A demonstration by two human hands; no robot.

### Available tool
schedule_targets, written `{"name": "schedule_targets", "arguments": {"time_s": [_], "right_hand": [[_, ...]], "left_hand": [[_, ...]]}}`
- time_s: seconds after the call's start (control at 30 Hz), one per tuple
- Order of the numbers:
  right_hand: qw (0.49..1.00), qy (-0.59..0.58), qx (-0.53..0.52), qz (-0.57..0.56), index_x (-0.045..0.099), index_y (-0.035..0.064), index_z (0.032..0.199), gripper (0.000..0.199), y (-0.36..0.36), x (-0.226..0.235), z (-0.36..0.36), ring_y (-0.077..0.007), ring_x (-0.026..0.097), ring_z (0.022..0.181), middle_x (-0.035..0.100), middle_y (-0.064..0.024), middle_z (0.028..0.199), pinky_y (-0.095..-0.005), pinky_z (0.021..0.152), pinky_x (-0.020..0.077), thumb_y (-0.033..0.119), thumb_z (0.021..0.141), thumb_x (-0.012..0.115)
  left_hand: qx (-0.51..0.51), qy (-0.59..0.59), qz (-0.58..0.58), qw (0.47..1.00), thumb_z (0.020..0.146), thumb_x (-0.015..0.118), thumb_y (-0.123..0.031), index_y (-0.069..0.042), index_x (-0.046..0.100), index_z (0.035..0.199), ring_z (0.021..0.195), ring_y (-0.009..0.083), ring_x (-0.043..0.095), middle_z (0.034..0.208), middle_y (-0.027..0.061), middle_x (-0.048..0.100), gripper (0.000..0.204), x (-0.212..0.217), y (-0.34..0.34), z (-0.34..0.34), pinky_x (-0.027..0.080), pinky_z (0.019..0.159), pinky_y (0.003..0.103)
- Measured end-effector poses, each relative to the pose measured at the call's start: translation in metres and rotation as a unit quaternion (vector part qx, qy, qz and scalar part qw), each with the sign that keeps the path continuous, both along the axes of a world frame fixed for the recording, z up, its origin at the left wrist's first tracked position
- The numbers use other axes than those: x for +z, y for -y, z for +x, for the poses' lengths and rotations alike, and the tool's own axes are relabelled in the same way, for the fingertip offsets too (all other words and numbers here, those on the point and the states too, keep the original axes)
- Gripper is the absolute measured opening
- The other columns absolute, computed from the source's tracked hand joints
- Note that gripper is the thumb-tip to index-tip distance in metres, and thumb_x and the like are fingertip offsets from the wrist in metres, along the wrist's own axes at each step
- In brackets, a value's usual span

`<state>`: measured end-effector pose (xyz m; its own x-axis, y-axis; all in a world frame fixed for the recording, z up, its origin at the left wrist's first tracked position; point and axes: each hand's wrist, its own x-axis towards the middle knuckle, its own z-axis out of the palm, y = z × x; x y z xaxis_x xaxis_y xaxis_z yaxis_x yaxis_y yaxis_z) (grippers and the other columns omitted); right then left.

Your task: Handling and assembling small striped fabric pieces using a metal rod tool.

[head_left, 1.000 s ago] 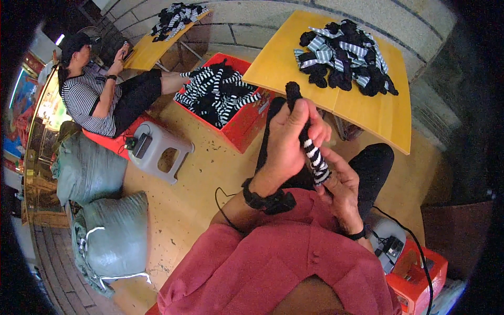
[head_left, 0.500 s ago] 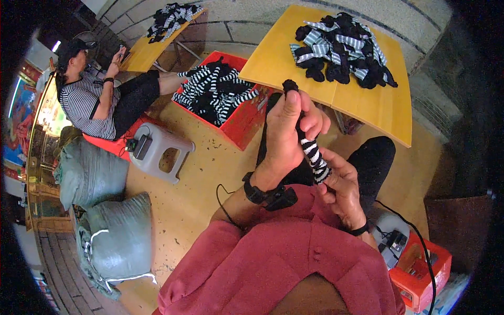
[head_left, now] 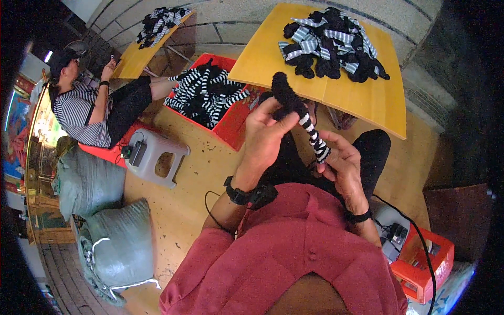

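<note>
A black-and-white striped sock point(head_left: 311, 131) with a black fuzzy end is stretched between both my hands above my lap. My left hand point(head_left: 265, 135) pinches its upper black end. My right hand point(head_left: 344, 167) grips its lower striped end. Just beyond them stands a yellow table point(head_left: 362, 102) carrying a pile of striped and black socks point(head_left: 332, 42). A red crate point(head_left: 236, 128) to the left of my hands is full of more striped socks point(head_left: 207, 94).
A person in a striped shirt point(head_left: 86, 113) sits at the left by a second yellow table point(head_left: 137, 60) with socks. A grey stool point(head_left: 157, 157), grey sacks point(head_left: 113, 247) and a small red crate point(head_left: 425, 265) with cables stand on the floor.
Both hands have kept hold of the sock and have drawn it out straighter. The view has tilted a little, so the table sits higher.
</note>
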<state>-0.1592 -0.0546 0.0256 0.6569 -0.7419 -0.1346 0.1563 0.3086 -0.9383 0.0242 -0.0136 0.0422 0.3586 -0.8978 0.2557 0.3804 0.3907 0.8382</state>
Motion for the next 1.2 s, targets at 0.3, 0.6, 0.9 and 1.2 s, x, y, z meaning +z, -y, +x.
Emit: {"name": "schedule_targets", "arguments": {"time_s": [0.3,0.6,0.9,1.2], "right_hand": [[0.959,-0.199,-0.031,-0.2,0.062,0.0027,0.085,0.007,0.041,-0.018,-0.039,-0.0042,0.047,0.052,0.06,-0.0002,0.064,-0.019,0.045,0.0332,0.005,0.08,0.059],[0.694,-0.404,-0.275,-0.528,0.064,0.0074,0.086,0.012,0.147,-0.053,-0.032,-0.0325,0.061,0.076,0.064,-0.0149,0.081,-0.0375,0.063,0.0477,0.017,0.08,0.058],[0.562,-0.436,-0.283,-0.643,0.063,0.0056,0.089,0.016,0.195,-0.059,-0.021,-0.0329,0.059,0.081,0.063,-0.0154,0.088,-0.0381,0.067,0.0473,0.015,0.078,0.057],[0.985,0.0,-0.061,-0.163,0.062,0.0029,0.102,0.031,0.046,0.014,0.007,-0.0055,0.052,0.063,0.062,-0.0025,0.078,-0.0191,0.049,0.0383,0.03,0.087,0.057]], "left_hand": [[0.186,-0.138,-0.063,0.971,0.08,0.062,0.002,0.001,0.056,0.101,0.079,0.0148,0.062,0.09,0.011,0.064,0.022,0.013,-0.003,0.051,0.052,0.069,0.027],[0.124,-0.129,-0.026,0.983,0.076,0.064,0.005,0.001,0.055,0.101,0.075,0.0114,0.061,0.087,0.0084,0.064,0.027,0.005,-0.006,0.05,0.049,0.068,0.022],[0.033,-0.103,0.001,0.994,0.073,0.064,0.01,0.003,0.052,0.104,0.081,0.0162,0.062,0.091,0.0111,0.063,0.034,-0.003,0.003,0.018,0.05,0.073,0.026],[-0.012,-0.019,0.045,0.999,0.08,0.059,0.003,0.001,0.051,0.107,0.085,0.017,0.06,0.096,0.0112,0.061,0.029,-0.005,0.009,-0.013,0.048,0.078,0.028]]}}
